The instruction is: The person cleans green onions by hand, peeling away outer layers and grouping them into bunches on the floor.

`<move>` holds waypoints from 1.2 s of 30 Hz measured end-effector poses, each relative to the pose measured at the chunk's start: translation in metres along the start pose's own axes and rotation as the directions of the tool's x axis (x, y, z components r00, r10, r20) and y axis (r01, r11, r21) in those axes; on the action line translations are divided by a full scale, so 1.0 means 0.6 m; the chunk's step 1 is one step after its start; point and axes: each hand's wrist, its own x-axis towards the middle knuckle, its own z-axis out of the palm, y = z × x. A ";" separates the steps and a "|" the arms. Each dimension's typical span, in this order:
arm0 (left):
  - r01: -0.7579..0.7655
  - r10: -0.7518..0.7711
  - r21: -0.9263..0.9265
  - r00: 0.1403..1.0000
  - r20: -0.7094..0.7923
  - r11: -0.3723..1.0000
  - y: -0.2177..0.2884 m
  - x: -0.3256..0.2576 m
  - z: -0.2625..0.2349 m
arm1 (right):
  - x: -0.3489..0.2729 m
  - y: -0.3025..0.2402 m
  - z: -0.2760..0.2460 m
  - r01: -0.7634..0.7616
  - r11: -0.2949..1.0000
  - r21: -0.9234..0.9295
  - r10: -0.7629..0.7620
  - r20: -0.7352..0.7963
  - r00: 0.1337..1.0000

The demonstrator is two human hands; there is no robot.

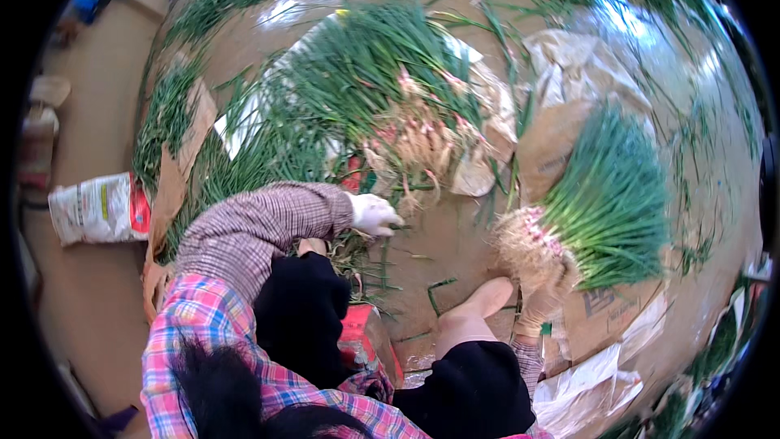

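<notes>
Down on the floor, well to the left of both hands, a white printed sack [99,207] with a red patch lies on its side, and strips of brown cardboard [172,187] sit between it and the greens. The left hand [374,215], in a pale glove at the end of a checked sleeve, reaches forward with its fingers curled at the near edge of a loose heap of green onions [366,81]; whether it has closed on a stalk I cannot tell, since the fingertips sink into scraps of leaf. That heap fans up and away from the left hand, roots and pinkish bulbs toward the person, green tops pointing far off.

Between the two hands the floor [443,236] is bare brown with a few stray leaves, and a pale boot toe [479,305] pokes in from below (the person appears to be squatting).

The right hand [544,293], also gloved, is wrapped around the root end of a tidy bundle of green onions [609,203]. The bundle's long axis runs from the right hand up and to the right, roots at the palm and tops spread over a flattened cardboard box [601,309]. So the bundle belongs to the right hand, while the loose heap lies nearer the left. Crumpled brown paper [569,73] rests beyond the bundle.
</notes>
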 end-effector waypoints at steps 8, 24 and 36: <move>0.531 -0.433 0.054 0.742 -0.512 0.846 -0.178 -0.323 0.253 | 0.023 -0.175 0.161 0.295 0.944 0.150 -0.310 0.711 0.631; 0.995 -0.946 -0.045 0.099 0.309 0.090 -0.202 -0.626 0.523 | 0.249 -0.296 0.498 0.760 0.631 -0.157 -0.444 0.730 0.520; 0.140 -0.387 -0.364 0.448 -0.806 0.921 -0.146 -0.133 0.150 | -0.070 -0.294 0.660 0.552 0.811 -0.196 -0.270 0.712 0.648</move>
